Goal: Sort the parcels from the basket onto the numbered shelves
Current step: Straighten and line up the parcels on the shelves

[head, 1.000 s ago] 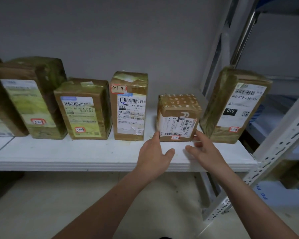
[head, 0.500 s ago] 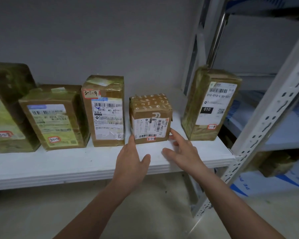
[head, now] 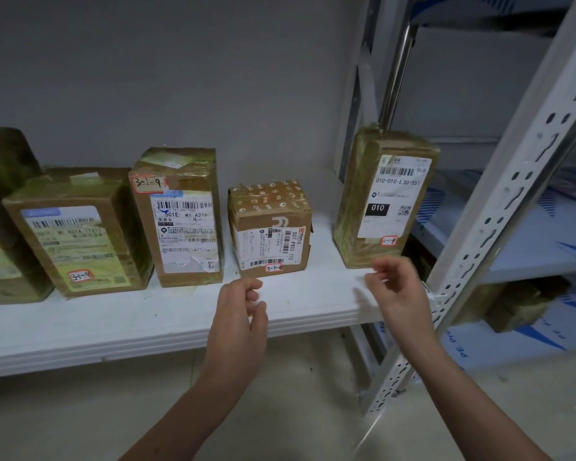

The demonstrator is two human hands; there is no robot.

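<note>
A small brown parcel (head: pixel 269 227) tagged 3-1-10 stands on the white shelf (head: pixel 147 324). To its left are a taller parcel (head: pixel 178 216) tagged 3-1-9 and a wider one (head: pixel 75 231) tagged 3-1-8. A tall taped parcel (head: pixel 383 197) with a 010 label stands at the shelf's right end. My left hand (head: pixel 238 314) hovers just in front of the small parcel, fingers loosely curled, holding nothing. My right hand (head: pixel 401 291) is blurred, below the tall parcel, fingers loosely bent and empty.
A perforated white upright (head: pixel 499 227) rises at the right, close to my right wrist. Behind it are blue-white shelf boards (head: pixel 526 241) and another brown parcel (head: pixel 519 304) lower down. More parcels (head: pixel 0 211) stand at the far left. The grey floor lies below.
Both hands have drawn back from the small parcel, which stays on the shelf. My right hand has swung right toward the tall parcel, and the view has shifted rightward.
</note>
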